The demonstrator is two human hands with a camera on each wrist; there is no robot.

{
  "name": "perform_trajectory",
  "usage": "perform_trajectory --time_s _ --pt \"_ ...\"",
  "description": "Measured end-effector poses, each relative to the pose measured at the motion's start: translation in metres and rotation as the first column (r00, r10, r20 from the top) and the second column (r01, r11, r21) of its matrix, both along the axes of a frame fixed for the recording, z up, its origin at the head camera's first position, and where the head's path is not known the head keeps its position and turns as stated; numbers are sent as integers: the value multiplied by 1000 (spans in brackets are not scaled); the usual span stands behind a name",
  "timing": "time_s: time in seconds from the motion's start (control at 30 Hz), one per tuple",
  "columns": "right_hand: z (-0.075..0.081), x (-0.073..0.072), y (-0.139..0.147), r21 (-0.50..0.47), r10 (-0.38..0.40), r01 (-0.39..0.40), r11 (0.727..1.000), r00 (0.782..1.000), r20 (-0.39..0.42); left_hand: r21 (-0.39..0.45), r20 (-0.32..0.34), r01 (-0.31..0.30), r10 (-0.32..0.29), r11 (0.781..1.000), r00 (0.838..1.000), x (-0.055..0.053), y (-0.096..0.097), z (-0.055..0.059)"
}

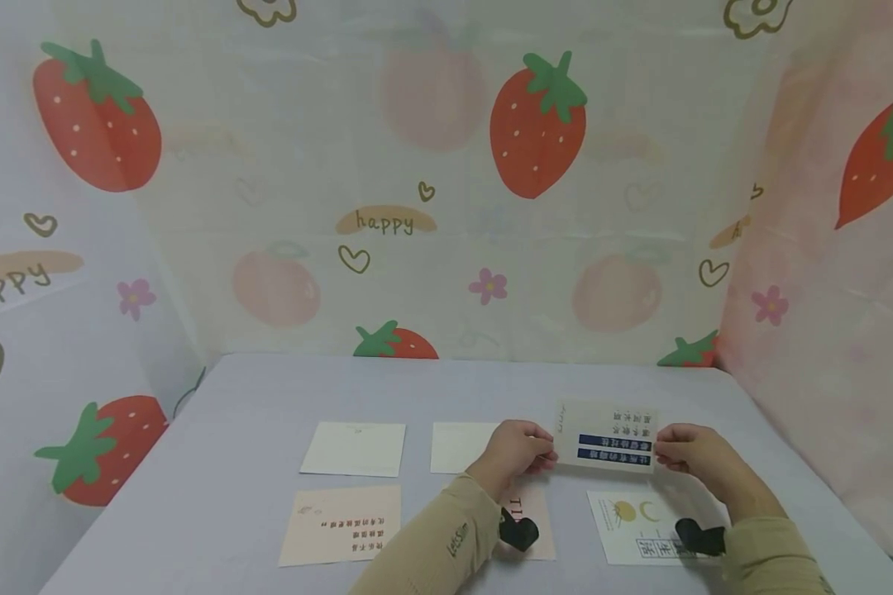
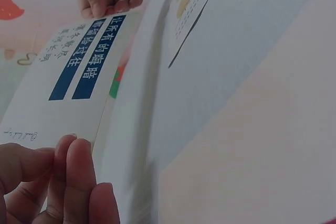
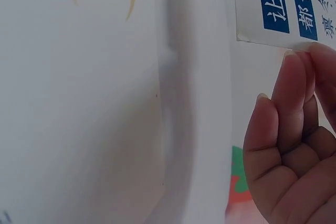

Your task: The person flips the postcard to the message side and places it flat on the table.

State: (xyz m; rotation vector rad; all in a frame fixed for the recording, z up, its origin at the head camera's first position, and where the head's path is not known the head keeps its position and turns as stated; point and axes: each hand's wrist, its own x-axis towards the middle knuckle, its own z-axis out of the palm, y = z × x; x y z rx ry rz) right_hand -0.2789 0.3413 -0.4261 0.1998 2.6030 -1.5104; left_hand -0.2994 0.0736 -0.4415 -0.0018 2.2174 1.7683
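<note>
A white card (image 1: 603,421) with two dark blue bands of lettering is held above the table between both hands. My left hand (image 1: 513,453) pinches its left edge, and my right hand (image 1: 703,463) pinches the opposite edge. In the left wrist view the card's printed face (image 2: 63,66) shows, with handwriting-like script near the left fingers (image 2: 79,171). The right wrist view shows one corner of it above the right fingers (image 3: 289,98). Below my right hand lies a card with a sun and moon (image 1: 603,529), partly covered by the black wrist camera.
Two pale cards lie in the back row, one at left (image 1: 353,450) and one (image 1: 454,446) partly behind my left hand. In front are a peach card with brown writing (image 1: 335,525) and a pink card (image 1: 539,504) mostly hidden by my left forearm. A strawberry-print cloth (image 1: 417,165) surrounds the table.
</note>
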Motion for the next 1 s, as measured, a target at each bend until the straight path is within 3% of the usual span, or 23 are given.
perform_trajectory --time_s 0.4,1.0 --pt "2 5 6 3 39 -39 999 999 -15 5 12 5 -5 1000 1000 -5 3 -5" --pt "3 7 9 -190 149 -152 970 988 -32 42 16 19 -20 999 1000 -5 -1 -7"
